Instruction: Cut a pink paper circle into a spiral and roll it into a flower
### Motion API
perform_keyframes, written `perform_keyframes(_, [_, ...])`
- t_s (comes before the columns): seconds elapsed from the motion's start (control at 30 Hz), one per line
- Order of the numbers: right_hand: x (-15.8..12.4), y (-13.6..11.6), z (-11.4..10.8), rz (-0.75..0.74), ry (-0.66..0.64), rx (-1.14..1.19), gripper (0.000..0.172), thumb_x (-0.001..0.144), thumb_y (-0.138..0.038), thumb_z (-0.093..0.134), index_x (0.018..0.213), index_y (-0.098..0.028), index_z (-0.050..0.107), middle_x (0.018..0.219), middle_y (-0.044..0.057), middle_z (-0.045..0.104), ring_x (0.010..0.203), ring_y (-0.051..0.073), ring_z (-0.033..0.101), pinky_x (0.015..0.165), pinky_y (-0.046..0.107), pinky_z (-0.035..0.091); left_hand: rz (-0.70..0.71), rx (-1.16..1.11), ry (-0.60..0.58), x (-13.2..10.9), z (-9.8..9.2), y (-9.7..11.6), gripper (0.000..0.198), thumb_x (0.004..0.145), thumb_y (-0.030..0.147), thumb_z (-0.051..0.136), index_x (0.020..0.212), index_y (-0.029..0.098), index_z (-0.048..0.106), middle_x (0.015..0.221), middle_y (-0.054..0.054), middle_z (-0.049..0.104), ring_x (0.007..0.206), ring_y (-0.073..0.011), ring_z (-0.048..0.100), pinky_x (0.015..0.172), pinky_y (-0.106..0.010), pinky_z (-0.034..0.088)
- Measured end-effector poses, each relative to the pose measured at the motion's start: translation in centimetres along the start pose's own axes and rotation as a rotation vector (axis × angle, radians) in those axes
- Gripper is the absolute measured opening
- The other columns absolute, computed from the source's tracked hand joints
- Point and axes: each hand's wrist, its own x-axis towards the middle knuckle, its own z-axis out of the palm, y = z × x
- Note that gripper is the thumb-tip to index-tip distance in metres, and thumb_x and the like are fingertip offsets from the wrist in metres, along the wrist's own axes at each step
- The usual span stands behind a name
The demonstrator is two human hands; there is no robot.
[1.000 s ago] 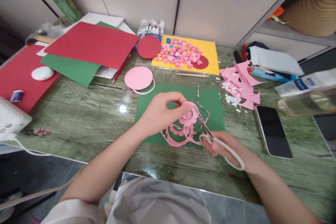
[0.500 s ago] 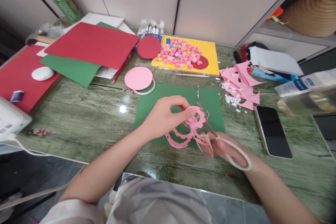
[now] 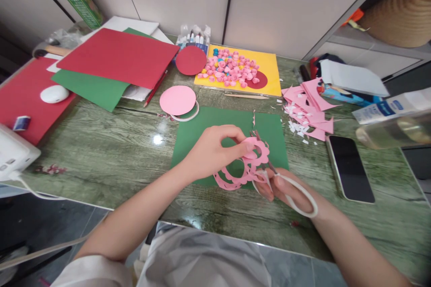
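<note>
My left hand (image 3: 218,148) pinches a pink paper cutout (image 3: 235,172) with scalloped, curling edges between thumb and fingers. The cutout hangs in loops over a green sheet (image 3: 198,125) lying on the table. In my right hand (image 3: 281,186) is a pair of white-handled scissors (image 3: 303,197), with fingers through the handles. Their blades point away from me and pass behind the pink paper, so most of their length is hidden; the tips show just above it. A thin pink paper sliver (image 3: 254,118) rests on the green sheet beyond the blades.
Pink paper scraps (image 3: 314,112) and a phone (image 3: 350,168) lie to the right. Behind are a yellow sheet (image 3: 269,60) bearing small pink pieces, a wooden stick (image 3: 247,96) and a pink disc (image 3: 178,100). Red card (image 3: 117,56) and a white mouse (image 3: 54,94) are at left.
The pink cutout has turned slightly and shifted a little right in my left hand. The scissor handles have moved closer together, and the blades now sit further behind the paper.
</note>
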Motion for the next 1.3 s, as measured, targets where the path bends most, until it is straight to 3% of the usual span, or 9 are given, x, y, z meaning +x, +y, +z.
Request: perform_keyframes(1.3, [-0.26, -0.50, -0.21, 0.044, 0.006, -0.122, 0.048, 0.087, -0.061, 0.033, 0.065, -0.019, 0.041, 0.059, -0.002, 0.039, 0.054, 0.012, 0.034, 0.052, 0.027, 0.029, -0.023, -0.094, 0.073, 0.08, -0.25, -0.23, 0.019, 0.081, 0.028, 0.052, 0.069, 0.015, 0.058, 0.068, 0.001, 0.059, 0.066, -0.0092, 0.053, 0.064, -0.021, 0.041])
